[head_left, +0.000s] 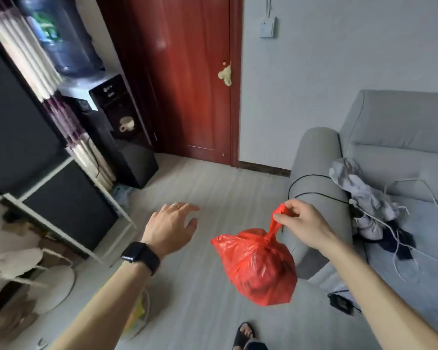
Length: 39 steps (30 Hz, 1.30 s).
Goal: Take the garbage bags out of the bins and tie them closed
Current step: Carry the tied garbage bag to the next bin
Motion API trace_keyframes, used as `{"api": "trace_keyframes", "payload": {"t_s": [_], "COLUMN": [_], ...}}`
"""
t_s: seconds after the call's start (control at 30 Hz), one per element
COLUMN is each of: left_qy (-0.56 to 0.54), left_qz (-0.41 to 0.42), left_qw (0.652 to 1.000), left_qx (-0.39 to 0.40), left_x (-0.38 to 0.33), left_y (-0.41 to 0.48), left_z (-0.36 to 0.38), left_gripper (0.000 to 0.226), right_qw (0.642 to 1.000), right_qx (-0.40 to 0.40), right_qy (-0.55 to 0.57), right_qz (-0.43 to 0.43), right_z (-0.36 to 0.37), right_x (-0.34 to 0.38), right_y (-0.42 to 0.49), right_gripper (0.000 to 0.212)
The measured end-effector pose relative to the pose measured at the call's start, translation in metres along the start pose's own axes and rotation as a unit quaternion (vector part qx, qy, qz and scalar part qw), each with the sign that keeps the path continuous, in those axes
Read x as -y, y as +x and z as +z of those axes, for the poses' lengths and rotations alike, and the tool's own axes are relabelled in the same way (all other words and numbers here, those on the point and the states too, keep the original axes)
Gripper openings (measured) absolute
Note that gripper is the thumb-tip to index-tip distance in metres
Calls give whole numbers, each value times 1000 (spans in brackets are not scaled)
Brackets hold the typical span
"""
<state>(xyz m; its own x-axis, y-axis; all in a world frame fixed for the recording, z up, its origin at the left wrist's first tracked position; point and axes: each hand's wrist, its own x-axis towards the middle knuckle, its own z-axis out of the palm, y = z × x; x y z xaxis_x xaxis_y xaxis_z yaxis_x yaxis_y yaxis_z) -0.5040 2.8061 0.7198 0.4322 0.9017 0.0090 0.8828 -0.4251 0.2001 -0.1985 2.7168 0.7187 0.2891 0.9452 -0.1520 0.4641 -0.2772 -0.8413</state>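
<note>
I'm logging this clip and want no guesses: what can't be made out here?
Head view only.
Contents of the red bag: opaque plastic, knotted, pinched by the right hand.
What the yellow object is: blurred, partly behind the left forearm.
Most of the sandalled foot: cut by the bottom edge.

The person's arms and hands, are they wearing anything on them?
The left forearm and the right forearm are bare, with no sleeves showing. The left wrist wears a black watch with a wide band and a dark rectangular face. The left hand has a thin ring on one finger. The right hand and its wrist wear nothing.
</note>
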Motion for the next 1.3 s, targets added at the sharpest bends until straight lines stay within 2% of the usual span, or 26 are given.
{"api": "trace_keyframes", "payload": {"t_s": [0.23, 0.37, 0.53, 0.6, 0.67, 0.73, 0.83, 0.97, 1.07, 1.17, 1.23, 1.3], "left_qy": [-13, -17, 1, 6, 24, 55, 120, 204, 214, 239, 242, 237], "left_qz": [36, 73, 140, 163, 194, 232, 291, 328, 375, 421, 418, 397], "left_qw": [999, 994, 983, 980, 976, 968, 948, 922, 901, 871, 870, 879], "left_qx": [36, 76, 116, 111, 97, 77, 47, 24, -36, -80, -101, -114], "left_x": [3, 11, 14, 13, 5, -7, -38, -80, -107, -122, -124, -122], "left_y": [222, 365, 541, 612, 680, 741, 845, 949, 1018, 1069, 1096, 1117], "left_z": [0, 30, 85, 105, 122, 134, 170, 229, 294, 353, 391, 422], "left_gripper": [35, 37, 39, 40, 42, 45, 52, 67, 72, 76, 79, 82], "right_qw": [998, 993, 984, 977, 968, 962, 944, 930, 921, 914, 908, 901], "right_qx": [-18, -51, -91, -105, -127, -120, -92, -60, -63, -52, -40, -49], "right_qy": [-10, -9, -12, -22, -4, -3, -13, 6, 33, 48, 44, 47], "right_qz": [64, 104, 152, 185, 217, 246, 315, 363, 384, 400, 416, 429], "right_z": [-22, -30, -38, -39, -39, -38, -39, -26, -9, 8, 14, 12], "right_x": [8, -1, -41, -62, -83, -101, -154, -240, -316, -403, -445, -475], "right_y": [188, 297, 426, 482, 534, 576, 656, 746, 818, 878, 910, 938], "right_gripper": [17, 13, 22, 21, 31, 24, 11, 12, 11, 28, 39, 32]}}
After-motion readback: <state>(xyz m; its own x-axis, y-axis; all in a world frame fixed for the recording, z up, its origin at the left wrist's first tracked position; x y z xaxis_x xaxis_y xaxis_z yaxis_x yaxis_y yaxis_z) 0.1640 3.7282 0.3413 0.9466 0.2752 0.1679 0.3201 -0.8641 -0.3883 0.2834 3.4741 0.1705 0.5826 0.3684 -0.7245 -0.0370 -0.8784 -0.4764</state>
